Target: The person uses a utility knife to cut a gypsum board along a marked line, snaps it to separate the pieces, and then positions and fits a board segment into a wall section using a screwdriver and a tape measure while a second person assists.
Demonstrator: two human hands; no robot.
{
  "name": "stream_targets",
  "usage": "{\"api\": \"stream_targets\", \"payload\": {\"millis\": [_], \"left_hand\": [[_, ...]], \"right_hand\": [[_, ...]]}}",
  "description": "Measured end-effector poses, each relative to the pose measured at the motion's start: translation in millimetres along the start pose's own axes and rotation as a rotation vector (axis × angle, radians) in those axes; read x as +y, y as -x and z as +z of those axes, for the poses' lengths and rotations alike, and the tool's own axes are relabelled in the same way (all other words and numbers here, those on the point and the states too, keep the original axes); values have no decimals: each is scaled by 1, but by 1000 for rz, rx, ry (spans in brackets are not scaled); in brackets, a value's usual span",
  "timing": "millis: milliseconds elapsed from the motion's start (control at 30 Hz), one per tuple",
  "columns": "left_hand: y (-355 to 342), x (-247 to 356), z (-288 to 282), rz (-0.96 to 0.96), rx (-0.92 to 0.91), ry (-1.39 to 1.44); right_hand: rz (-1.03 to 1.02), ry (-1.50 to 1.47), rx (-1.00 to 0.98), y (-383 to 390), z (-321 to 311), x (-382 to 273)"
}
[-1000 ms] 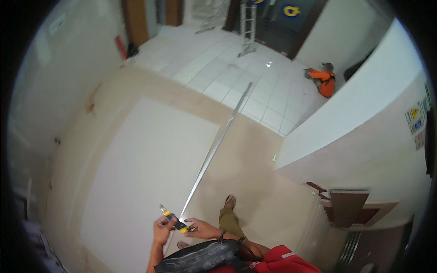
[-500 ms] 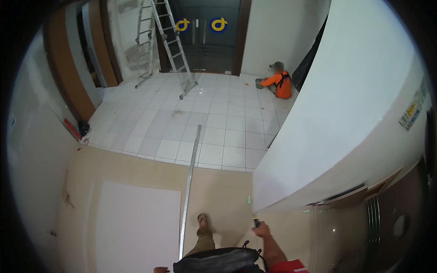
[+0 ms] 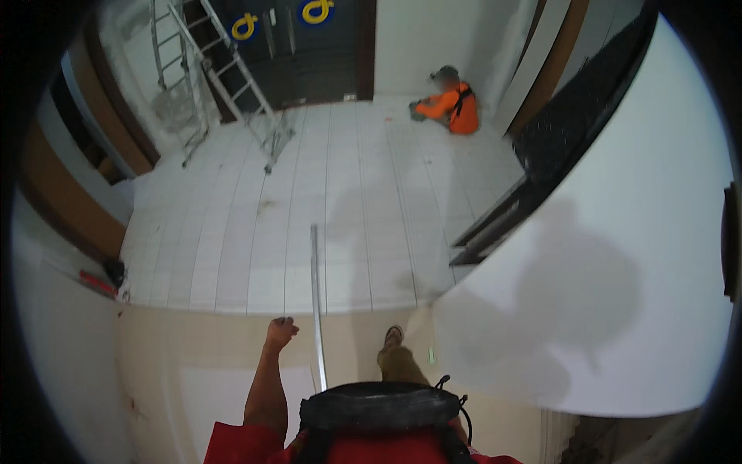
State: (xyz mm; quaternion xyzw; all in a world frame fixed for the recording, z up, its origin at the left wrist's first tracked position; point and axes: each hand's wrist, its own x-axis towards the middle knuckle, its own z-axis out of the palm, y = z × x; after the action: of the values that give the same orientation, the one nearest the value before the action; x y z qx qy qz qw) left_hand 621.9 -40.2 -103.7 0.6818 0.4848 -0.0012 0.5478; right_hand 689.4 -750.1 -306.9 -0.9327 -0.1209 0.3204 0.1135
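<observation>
My left hand point(image 3: 282, 332) swings out ahead of me over the beige floor point(image 3: 224, 332). Its fingers are curled in loosely, and nothing shows in them. Just to its right a long silver metal bar point(image 3: 317, 309) runs from the beige floor onto the white tiles point(image 3: 255, 255). Hand and bar look apart. My right hand is outside the picture. A black bag point(image 3: 379, 406) is at my front, and my foot point(image 3: 393, 336) steps forward at the right of the bar.
A folding aluminium ladder point(image 3: 232, 85) stands by dark glass doors point(image 3: 317, 62). A person in orange point(image 3: 456, 108) sits on the tiles by the far wall. Black-wrapped material point(image 3: 572, 116) leans beside the white wall point(image 3: 587, 294) at right. Red and black items point(image 3: 104, 280) lie at left.
I have moved forward and the view has turned right. My left hand has swung up into view. The right hand, which held a small yellow-and-black object, has left the picture.
</observation>
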Motion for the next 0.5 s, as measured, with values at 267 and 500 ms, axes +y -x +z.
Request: {"api": "stream_targets", "payload": {"millis": [267,500], "left_hand": [[-156,176,82,337,-56,207],[-190,98,78,-212,-248,-569]], "right_hand": [[-116,313,-94,-328,-163,-143],[-38,-617,52,-542,-513,-383]]}}
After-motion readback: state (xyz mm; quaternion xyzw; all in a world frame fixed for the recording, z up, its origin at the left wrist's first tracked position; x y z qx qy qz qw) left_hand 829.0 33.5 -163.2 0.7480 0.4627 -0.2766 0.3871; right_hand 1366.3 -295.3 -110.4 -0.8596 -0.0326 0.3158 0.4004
